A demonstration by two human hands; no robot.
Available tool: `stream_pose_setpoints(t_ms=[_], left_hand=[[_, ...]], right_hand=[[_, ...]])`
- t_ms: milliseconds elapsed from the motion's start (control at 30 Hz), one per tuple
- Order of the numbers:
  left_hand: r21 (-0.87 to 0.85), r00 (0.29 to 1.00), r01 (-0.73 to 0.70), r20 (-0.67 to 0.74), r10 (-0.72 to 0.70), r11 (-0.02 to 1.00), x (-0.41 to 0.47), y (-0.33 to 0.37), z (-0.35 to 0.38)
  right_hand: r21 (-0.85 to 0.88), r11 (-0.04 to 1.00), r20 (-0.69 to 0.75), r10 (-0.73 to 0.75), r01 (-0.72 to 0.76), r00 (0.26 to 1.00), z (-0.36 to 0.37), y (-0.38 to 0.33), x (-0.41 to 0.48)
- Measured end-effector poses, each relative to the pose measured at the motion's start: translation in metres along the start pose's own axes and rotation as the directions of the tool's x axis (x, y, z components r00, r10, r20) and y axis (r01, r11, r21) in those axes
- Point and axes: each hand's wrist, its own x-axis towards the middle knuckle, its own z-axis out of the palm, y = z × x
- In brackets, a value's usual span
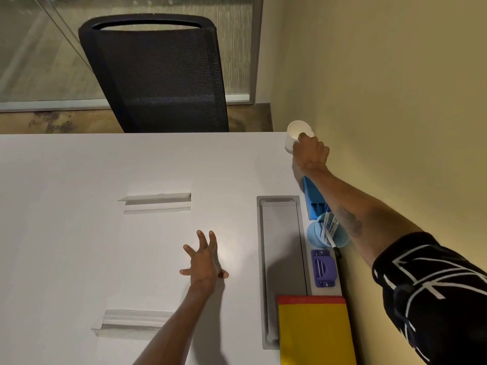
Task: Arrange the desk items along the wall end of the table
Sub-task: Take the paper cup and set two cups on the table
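Note:
My right hand (311, 151) is stretched to the far right corner of the white table (79, 180) and grips a white paper cup (295, 133) next to the yellow wall. Along the wall edge, nearer to me, lie a blue wedge-shaped holder (313, 198), a light blue cup with markers (325, 233), a purple hole punch (323, 268) and a yellow folder with a red edge (315, 335). My left hand (204, 262) rests flat on the table's middle with fingers spread, holding nothing.
Two clear plastic sign holders (155, 202) (129, 322) lie on the table's left half. A grey cable tray lid (282, 259) runs beside the row of items. A black mesh chair (158, 75) stands behind the far edge, before a glass partition.

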Motion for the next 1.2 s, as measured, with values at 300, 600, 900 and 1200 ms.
stream_pose_setpoints(t_ms=[300, 600, 900, 1200], left_hand=[[-0.121, 0.997, -0.062, 0.043, 0.068, 0.991, -0.018, -0.005, -0.011], [-0.078, 0.958, -0.253, 0.118, 0.261, 0.964, -0.035, -0.017, -0.028], [-0.392, 0.946, -0.323, -0.103, 0.308, 0.862, -0.077, -0.009, -0.047], [-0.485, 0.900, -0.434, -0.263, 0.347, 0.759, -0.130, -0.006, -0.056]], right_hand=[[-0.012, 0.998, -0.016, -0.067, 0.067, 0.998, -0.023, -0.009, -0.066], [0.018, 0.987, -0.030, -0.157, 0.157, 0.987, -0.032, -0.028, -0.141], [0.066, 0.970, -0.015, -0.235, 0.235, 0.972, -0.046, -0.039, -0.203], [0.228, 0.950, 0.041, -0.230, 0.215, 0.972, -0.065, -0.037, -0.265]])
